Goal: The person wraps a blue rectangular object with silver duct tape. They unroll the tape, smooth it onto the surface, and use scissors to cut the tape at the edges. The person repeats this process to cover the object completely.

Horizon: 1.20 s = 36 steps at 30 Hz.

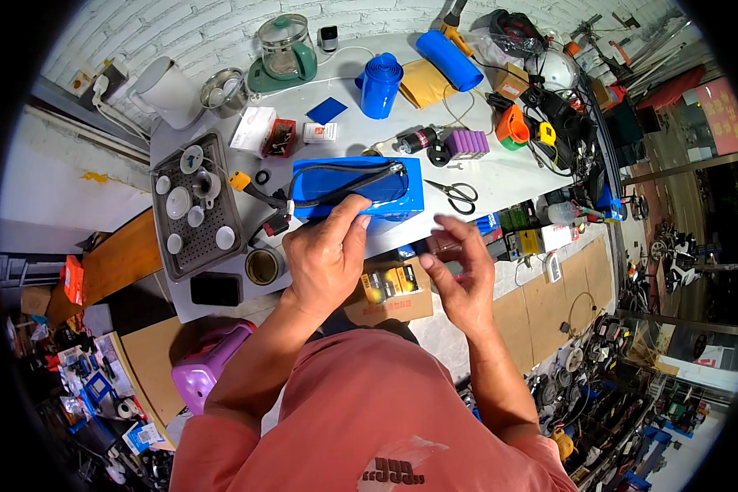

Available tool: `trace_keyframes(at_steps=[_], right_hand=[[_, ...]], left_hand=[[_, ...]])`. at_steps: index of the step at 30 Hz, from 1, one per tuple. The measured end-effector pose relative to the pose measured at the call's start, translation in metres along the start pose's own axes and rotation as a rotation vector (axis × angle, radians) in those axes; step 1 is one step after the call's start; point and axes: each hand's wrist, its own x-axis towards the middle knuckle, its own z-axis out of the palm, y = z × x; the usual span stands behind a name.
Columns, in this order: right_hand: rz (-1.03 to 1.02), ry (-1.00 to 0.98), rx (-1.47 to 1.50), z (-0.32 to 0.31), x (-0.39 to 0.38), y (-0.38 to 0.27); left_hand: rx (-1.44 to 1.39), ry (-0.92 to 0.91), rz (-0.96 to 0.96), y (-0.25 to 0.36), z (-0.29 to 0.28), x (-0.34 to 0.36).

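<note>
A blue-wrapped battery pack (410, 187) lies near the front edge of the white table, with a thick black cable (336, 197) looped across its top. The cable runs left to a yellow connector (239, 180). My left hand (324, 262) is closed at the pack's near edge, thumb and forefinger against it; its other fingertips are hidden. To the right, my right hand (467, 283) hovers in front of the table edge, apart from the pack. Its thumb and curled fingers are spread with nothing visible between them. Black-handled scissors (459, 195) lie right of the pack.
A slotted tray (162, 238) with several cups sits at left, a phone (216, 289) and a tin (264, 266) near the front edge. Behind are blue film rolls (380, 86), a purple cell block (467, 144) and a glass kettle (285, 49). A cardboard box (398, 307) stands below.
</note>
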Motion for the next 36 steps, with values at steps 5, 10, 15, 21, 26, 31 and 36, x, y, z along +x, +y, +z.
trace_keyframes(at_steps=[5,10,15,21,26,31,36], right_hand=[[-0.369,0.034,-0.284,0.015,0.046,-0.050],[-0.527,-0.068,-0.383,0.030,0.070,-0.060],[-0.529,-0.109,-0.374,0.034,0.077,-0.048],[-0.394,-0.075,-0.223,0.039,0.082,-0.046],[-0.328,-0.054,-0.239,0.052,0.083,-0.050],[-0.224,-0.092,-0.124,0.050,0.084,-0.040],[-0.096,0.074,0.000,0.028,0.066,-0.034]], left_hand=[[-0.022,-0.052,-0.137,0.017,-0.006,0.005],[-0.097,-0.128,-0.255,0.019,-0.009,0.007],[-0.292,0.016,-0.176,0.013,-0.004,-0.005],[0.011,0.005,0.133,-0.009,-0.017,-0.016],[-0.020,-0.038,-0.003,-0.004,-0.018,-0.015],[-0.214,-0.022,-0.021,-0.008,-0.023,-0.029],[0.099,-0.016,-0.242,-0.066,-0.056,-0.125]])
